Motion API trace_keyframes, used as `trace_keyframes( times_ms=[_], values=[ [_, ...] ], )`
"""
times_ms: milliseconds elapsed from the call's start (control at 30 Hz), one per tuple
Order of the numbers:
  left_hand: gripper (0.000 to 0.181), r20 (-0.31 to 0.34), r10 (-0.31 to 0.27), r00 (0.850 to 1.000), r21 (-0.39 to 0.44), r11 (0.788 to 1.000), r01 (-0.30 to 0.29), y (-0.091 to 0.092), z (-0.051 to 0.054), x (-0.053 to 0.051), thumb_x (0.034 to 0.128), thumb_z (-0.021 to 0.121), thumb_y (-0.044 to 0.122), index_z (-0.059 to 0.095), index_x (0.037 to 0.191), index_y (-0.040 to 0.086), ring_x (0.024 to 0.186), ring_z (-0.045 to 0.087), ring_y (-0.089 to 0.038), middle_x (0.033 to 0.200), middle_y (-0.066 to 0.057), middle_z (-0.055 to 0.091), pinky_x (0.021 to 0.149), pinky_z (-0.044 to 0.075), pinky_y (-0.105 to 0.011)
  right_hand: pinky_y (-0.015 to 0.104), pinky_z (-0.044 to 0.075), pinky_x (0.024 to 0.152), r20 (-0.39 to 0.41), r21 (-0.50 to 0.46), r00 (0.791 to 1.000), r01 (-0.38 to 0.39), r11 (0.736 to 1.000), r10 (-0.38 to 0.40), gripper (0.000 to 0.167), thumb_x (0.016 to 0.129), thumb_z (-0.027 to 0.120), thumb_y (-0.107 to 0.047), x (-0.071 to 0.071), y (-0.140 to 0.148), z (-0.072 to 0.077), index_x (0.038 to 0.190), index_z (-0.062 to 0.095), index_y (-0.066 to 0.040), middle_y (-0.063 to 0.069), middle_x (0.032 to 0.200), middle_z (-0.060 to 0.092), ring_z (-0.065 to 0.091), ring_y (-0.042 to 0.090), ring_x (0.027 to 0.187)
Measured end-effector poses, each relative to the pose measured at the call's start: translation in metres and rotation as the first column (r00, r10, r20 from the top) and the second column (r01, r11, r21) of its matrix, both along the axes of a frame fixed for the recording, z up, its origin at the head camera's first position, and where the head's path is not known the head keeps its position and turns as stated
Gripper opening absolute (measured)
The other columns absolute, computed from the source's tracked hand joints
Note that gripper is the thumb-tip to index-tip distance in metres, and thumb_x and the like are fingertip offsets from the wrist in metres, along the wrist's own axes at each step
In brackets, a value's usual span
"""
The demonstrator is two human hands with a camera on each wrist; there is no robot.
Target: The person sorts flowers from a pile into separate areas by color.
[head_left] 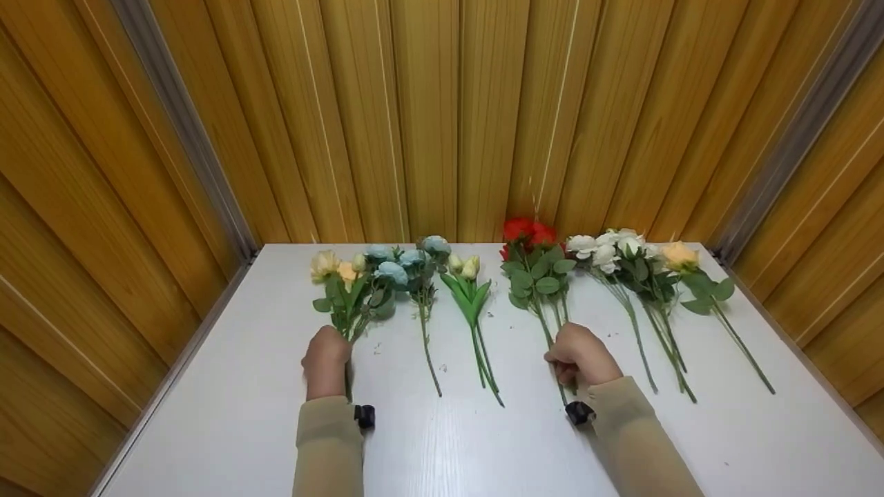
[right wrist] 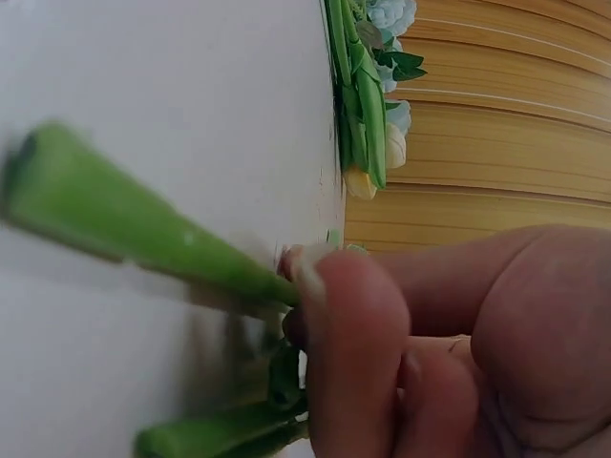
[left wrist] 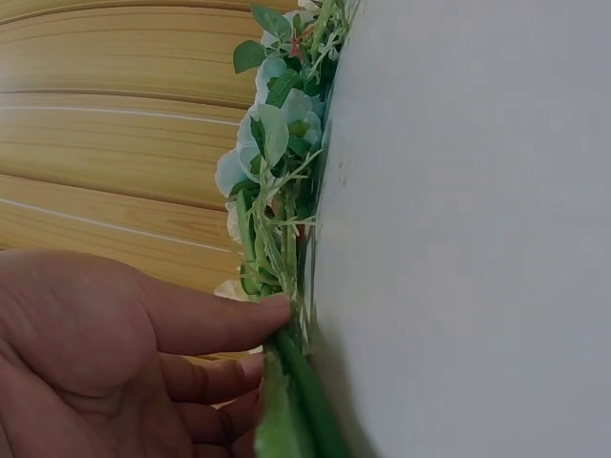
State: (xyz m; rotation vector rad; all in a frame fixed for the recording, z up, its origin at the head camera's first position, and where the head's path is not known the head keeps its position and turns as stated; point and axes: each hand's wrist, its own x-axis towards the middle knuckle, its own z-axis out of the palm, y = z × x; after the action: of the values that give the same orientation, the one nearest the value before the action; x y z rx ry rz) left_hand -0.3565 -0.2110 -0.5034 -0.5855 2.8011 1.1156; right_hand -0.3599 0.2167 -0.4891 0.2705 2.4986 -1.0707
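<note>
In the head view my left hand (head_left: 327, 353) pinches the green stems of a bunch with yellow and peach flowers (head_left: 334, 270) at the table's left. The left wrist view shows thumb and fingers around those stems (left wrist: 304, 396). Farther right, my right hand (head_left: 581, 351) grips the stems of the red flowers (head_left: 530, 233), whose leafy heads lie toward the back wall. Close up in the right wrist view, a thick cut stem (right wrist: 143, 215) passes between thumb and fingers. Other stem ends (right wrist: 215, 431) show below it.
Between my hands lie blue flowers (head_left: 394, 271) and pale yellow tulips (head_left: 472, 297). White flowers (head_left: 608, 250) and one peach rose (head_left: 680, 256) lie to the right. Wood-patterned panels (head_left: 428, 124) stand behind the white table (head_left: 442, 455). Small bits are scattered on its top.
</note>
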Motion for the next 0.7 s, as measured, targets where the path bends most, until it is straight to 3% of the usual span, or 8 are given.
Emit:
trace_keyframes(
  times_ms=[233, 500, 600, 700],
  values=[
    [0.019, -0.016, 0.011, 1.000, 0.010, 1.000, -0.011, -0.004, -0.001, -0.001, 0.0918, 0.053, 0.005, 0.063, 0.101, -0.008, 0.082, 0.056, -0.029, 0.101, -0.028, 0.068, 0.085, 0.055, -0.054, 0.027, 0.044, 0.046, -0.009, -0.063, 0.999, 0.032, 0.998, -0.033, 0.030, 0.094, 0.069, -0.007, 0.001, 0.001, -0.001, 0.065, 0.062, -0.005, 0.000, 0.047, 0.048, 0.045, 0.014, 0.042],
    [0.027, -0.008, 0.043, 0.999, 0.069, 0.997, -0.043, -0.010, 0.005, -0.001, 0.0977, 0.055, 0.014, 0.062, 0.107, -0.011, 0.080, 0.055, -0.028, 0.096, -0.024, 0.066, 0.074, 0.053, -0.044, 0.027, 0.045, 0.044, -0.026, -0.066, 0.999, 0.042, 0.997, -0.044, 0.039, 0.095, 0.067, -0.010, 0.002, 0.002, 0.001, 0.059, 0.051, -0.012, -0.002, 0.045, 0.044, 0.046, 0.013, 0.040],
    [0.026, -0.022, 0.056, 0.998, 0.099, 0.994, -0.053, -0.012, 0.007, 0.000, 0.0941, 0.060, 0.012, 0.063, 0.105, -0.011, 0.077, 0.055, -0.027, 0.089, -0.020, 0.063, 0.067, 0.050, -0.039, 0.027, 0.045, 0.042, -0.022, -0.077, 0.998, 0.055, 0.996, -0.056, 0.041, 0.095, 0.065, -0.010, 0.002, 0.002, 0.001, 0.058, 0.048, -0.014, -0.002, 0.043, 0.042, 0.046, 0.013, 0.038],
    [0.016, -0.032, 0.072, 0.997, 0.115, 0.991, -0.067, -0.014, 0.010, -0.001, 0.0876, 0.063, 0.007, 0.066, 0.093, -0.008, 0.068, 0.053, -0.025, 0.076, -0.013, 0.059, 0.057, 0.046, -0.034, 0.028, 0.046, 0.042, -0.010, -0.087, 0.998, 0.062, 0.994, -0.063, 0.037, 0.097, 0.065, -0.012, 0.002, 0.002, 0.002, 0.063, 0.048, -0.013, -0.002, 0.043, 0.040, 0.047, 0.014, 0.038]
  ],
)
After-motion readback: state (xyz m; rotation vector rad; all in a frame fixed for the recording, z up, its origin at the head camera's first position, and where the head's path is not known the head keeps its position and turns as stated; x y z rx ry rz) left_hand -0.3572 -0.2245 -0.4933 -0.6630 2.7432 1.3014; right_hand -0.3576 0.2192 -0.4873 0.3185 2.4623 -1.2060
